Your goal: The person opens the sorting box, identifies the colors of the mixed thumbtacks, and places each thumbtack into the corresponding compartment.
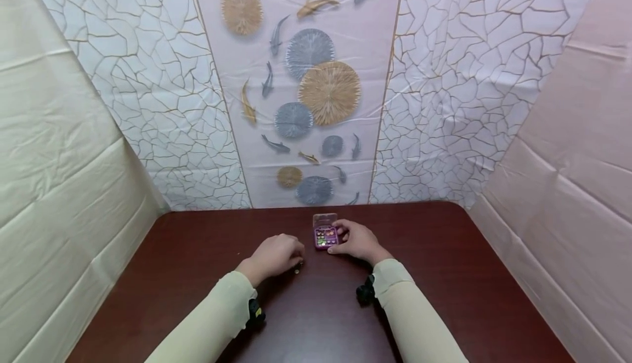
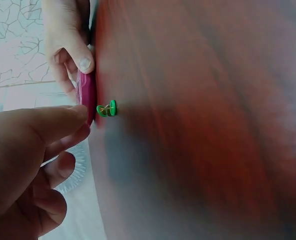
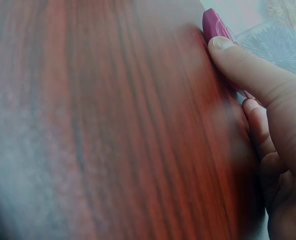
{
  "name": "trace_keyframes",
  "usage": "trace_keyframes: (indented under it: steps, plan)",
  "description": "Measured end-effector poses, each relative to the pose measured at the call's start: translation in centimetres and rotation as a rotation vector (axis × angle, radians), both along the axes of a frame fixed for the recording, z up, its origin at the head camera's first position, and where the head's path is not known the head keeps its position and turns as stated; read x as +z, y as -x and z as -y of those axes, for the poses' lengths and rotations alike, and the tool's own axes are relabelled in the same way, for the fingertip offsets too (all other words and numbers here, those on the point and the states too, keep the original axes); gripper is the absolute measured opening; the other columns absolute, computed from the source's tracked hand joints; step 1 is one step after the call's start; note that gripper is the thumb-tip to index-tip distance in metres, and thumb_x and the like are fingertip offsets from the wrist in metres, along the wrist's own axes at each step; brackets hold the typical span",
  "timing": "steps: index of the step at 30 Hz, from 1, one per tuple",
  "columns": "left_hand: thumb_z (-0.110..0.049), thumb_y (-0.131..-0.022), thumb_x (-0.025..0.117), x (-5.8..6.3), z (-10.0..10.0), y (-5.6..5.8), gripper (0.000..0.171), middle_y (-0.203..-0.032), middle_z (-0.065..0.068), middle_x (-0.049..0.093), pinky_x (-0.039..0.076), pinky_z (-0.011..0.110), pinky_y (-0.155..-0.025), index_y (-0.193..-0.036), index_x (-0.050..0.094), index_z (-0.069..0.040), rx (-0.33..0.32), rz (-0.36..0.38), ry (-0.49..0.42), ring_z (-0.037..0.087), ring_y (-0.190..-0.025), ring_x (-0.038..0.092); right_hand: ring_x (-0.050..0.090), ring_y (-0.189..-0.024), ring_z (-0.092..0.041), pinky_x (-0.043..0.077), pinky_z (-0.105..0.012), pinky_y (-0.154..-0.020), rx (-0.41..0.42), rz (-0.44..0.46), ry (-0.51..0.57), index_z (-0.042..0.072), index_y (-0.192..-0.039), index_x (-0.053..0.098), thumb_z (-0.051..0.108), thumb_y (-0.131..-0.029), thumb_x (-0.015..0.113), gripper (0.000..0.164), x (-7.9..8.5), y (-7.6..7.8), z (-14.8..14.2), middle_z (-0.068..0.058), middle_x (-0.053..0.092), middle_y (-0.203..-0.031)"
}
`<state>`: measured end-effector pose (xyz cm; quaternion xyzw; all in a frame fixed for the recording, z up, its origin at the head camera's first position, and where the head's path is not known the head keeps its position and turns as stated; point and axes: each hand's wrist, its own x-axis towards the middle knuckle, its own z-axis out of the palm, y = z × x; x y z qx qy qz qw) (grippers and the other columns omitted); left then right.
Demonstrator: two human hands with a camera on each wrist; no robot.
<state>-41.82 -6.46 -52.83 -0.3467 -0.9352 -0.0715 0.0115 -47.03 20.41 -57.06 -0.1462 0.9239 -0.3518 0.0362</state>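
A small purple case (image 1: 326,237) with a clear lid (image 1: 325,220) standing up at its back lies on the table, several small coloured pieces inside. My right hand (image 1: 359,240) grips its right side, thumb (image 3: 243,65) at the near corner and fingers farther back. To the left of the case, my left hand (image 1: 277,254) is low over the table with its fingers bent. In the left wrist view, two small green pieces with gold-coloured parts (image 2: 106,108) lie just beyond the thumb (image 2: 62,120) and index finger. Nothing shows between those fingertips.
The dark red-brown table (image 1: 316,319) has a glossy top. A patterned cloth (image 1: 316,89) hangs behind its far edge, and pale cloth walls (image 1: 558,204) stand at both sides. A dark wrist device (image 1: 365,290) sits at each sleeve.
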Motion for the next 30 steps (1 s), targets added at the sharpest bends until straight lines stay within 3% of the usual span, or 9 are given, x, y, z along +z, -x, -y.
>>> trace_keyframes:
  steps: [8, 15, 24, 30]
  plan:
    - [-0.026, -0.091, 0.069, -0.9, 0.0, -0.4, 0.006, -0.093, -0.013, 0.069, 0.057, 0.035, -0.076, -0.094, 0.074, -0.029, -0.02, 0.042, -0.053, 0.005, -0.086, 0.06, 0.056, -0.083, -0.011, 0.05, -0.038, -0.075, -0.009, 0.003, 0.011, 0.027, -0.131, 0.058, 0.05, -0.065, 0.087, 0.075, 0.3, -0.3, -0.2, 0.004, 0.062, -0.107]
    - [-0.022, -0.093, 0.067, -1.4, 0.2, -0.2, 0.01, -0.087, -0.016, 0.07, 0.057, 0.034, -0.074, -0.091, 0.074, -0.029, 0.033, 0.128, -0.158, 0.001, -0.082, 0.06, 0.055, -0.082, -0.01, 0.049, -0.037, -0.074, -0.012, 0.001, 0.003, 0.027, -0.131, 0.058, 0.051, -0.065, 0.087, 0.075, 0.4, -0.5, 0.1, 0.007, 0.061, -0.106]
    - [-0.023, -0.094, 0.066, -1.8, 0.9, -0.4, 0.011, -0.095, -0.009, 0.071, 0.057, 0.037, -0.078, -0.097, 0.076, -0.025, 0.069, 0.066, -0.147, 0.007, -0.088, 0.062, 0.056, -0.083, -0.011, 0.05, -0.036, -0.075, -0.009, 0.001, -0.004, 0.025, -0.129, 0.059, 0.049, -0.064, 0.088, 0.075, 0.2, -0.5, 0.4, 0.005, 0.063, -0.106]
    - [-0.026, -0.092, 0.068, -2.0, 1.1, -0.4, 0.009, -0.093, -0.011, 0.071, 0.058, 0.037, -0.076, -0.096, 0.075, -0.027, 0.082, 0.058, -0.176, 0.004, -0.085, 0.061, 0.055, -0.083, -0.01, 0.05, -0.037, -0.075, -0.024, -0.013, 0.001, 0.028, -0.127, 0.06, 0.05, -0.063, 0.089, 0.073, -0.1, -0.1, 0.3, 0.007, 0.062, -0.103]
